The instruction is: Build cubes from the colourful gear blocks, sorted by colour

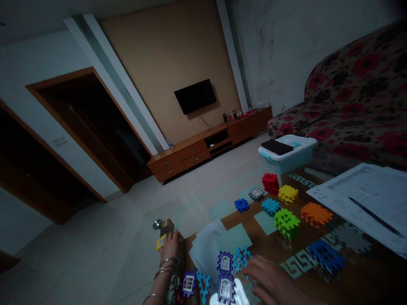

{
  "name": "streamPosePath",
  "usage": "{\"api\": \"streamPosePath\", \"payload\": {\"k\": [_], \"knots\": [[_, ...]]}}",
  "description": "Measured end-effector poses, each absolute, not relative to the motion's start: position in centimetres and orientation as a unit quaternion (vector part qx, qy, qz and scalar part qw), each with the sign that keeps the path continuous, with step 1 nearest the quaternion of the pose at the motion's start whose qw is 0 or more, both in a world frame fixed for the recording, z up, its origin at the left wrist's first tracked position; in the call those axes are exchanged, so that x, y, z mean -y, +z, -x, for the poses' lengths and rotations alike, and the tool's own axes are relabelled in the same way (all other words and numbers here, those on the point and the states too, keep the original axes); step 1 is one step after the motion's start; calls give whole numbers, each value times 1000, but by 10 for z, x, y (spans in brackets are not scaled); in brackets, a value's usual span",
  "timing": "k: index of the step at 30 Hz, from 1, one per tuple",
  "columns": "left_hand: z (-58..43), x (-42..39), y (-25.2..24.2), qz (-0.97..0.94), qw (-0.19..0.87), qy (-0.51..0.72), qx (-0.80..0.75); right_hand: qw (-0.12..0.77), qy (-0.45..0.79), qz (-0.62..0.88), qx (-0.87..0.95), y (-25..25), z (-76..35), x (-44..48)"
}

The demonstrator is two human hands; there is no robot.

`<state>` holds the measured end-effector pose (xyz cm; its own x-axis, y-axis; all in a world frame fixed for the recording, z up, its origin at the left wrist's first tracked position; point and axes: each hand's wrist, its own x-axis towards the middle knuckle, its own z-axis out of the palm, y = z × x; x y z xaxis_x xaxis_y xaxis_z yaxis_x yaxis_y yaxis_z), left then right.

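My left hand [171,245], with bangles on the wrist, is at the table's left edge, its fingers closed on a yellow interlocking block [160,242] with a white window insert. My right hand [267,275] lies over the table with its fingers stretched out, their tips beside a light blue openwork piece [242,257]. To the left of that hand are two purple window blocks, an upper one [225,263] and a lower one [226,289], edge to edge. Further left lie another purple window block [189,283] and a light blue piece [203,284].
Stacks of interlocking blocks stand on the glass-topped table: red [270,183], yellow [288,194], orange [316,214], green [286,223] and blue [326,256]. Papers [365,199] with a pen [377,217] lie at right. Behind is a lidded box [288,159] bearing a black phone-like slab [276,147].
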<state>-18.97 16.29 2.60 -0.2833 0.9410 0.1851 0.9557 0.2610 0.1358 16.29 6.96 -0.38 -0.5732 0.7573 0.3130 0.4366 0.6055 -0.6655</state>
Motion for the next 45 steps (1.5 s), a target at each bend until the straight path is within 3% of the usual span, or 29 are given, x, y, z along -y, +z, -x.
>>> {"api": "streamPosePath", "payload": {"k": [6,15,22,26,33,45], "knots": [[184,-160,23,592,20,10,806,323,262,357,836,-4,-158,-68],[165,-115,41,582,-36,-31,812,255,289,506,771,-5,-151,-68],[88,-32,62,741,-84,-138,652,228,296,496,784,9,-150,-66],[39,2,69,735,-180,26,653,233,303,490,784,10,-154,-63],[8,-1,79,662,-124,186,716,255,298,480,785,5,-160,-66],[23,-7,36,654,-227,158,704,197,305,540,759,41,-169,-61]]}}
